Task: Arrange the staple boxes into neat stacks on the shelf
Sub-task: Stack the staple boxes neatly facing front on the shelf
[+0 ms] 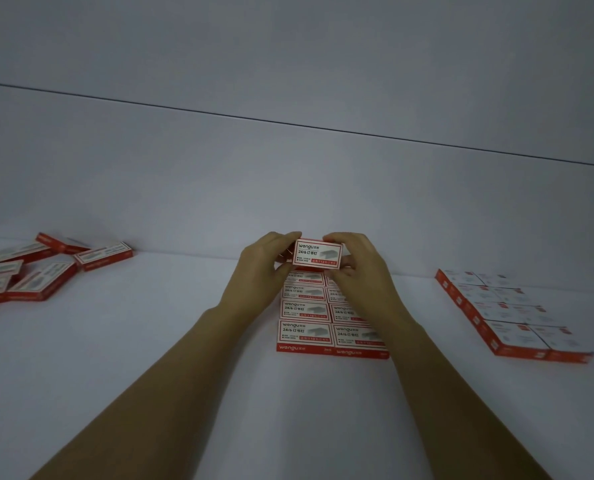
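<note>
Both hands meet just above the middle of the frame, and between them is one staple box, its printed face turned up toward the person. The left hand pinches the box's left end and the right hand its right end, fingers curled over the top edge and thumbs underneath, so each hand is clamped on the same box. Holding it by the two short ends looks deliberate to me: it keeps the box square and leaves the long edges free to line up against its neighbours.

Directly below the held box, in the centre of the frame, lies a tidy block of boxes, two columns wide, labels all facing the same way, edges touching. The held box hovers over the far end of that block and hides the rows behind it; whether it touches them I cannot tell. I would judge it is about to go down either as the next row or as the start of a second layer.

At the right of the frame sits another block, also two columns and looking finished, well apart from the centre one. At the left edge a loose heap of boxes lies at odd angles, some overlapping, which I take for the supply left to sort. Everything rests on the pale shelf
</note>
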`<move>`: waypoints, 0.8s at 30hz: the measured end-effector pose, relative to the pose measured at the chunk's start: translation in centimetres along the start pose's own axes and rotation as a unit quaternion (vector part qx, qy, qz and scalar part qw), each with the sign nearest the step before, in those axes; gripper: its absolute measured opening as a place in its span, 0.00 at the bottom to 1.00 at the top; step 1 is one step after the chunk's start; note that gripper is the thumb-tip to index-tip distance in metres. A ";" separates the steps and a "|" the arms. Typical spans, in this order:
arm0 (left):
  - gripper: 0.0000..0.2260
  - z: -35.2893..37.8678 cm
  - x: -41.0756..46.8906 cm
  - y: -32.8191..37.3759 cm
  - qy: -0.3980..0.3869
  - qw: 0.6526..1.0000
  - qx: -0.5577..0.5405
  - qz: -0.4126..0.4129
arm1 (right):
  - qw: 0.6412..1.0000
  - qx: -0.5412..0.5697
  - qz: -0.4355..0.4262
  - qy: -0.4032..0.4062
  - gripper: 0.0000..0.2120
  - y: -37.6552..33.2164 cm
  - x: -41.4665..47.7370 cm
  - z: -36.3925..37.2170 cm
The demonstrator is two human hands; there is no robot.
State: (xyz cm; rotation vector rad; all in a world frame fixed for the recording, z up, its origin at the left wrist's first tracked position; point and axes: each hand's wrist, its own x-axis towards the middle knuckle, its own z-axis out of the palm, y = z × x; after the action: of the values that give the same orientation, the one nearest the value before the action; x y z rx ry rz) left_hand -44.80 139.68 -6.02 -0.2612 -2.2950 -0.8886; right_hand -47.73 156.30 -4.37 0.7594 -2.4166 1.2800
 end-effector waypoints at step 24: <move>0.20 0.1 0.2 0.0 -0.008 0.995 -0.079 -0.068 | 0.999 0.037 0.002 -0.029 0.18 -2.3 -0.2 -1.6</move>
State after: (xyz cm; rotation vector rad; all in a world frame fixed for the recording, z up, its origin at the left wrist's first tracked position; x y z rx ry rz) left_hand -45.04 139.75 -5.98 -0.1825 -2.2805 -1.1442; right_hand -46.22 156.68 -2.02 0.8213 -2.4292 1.3736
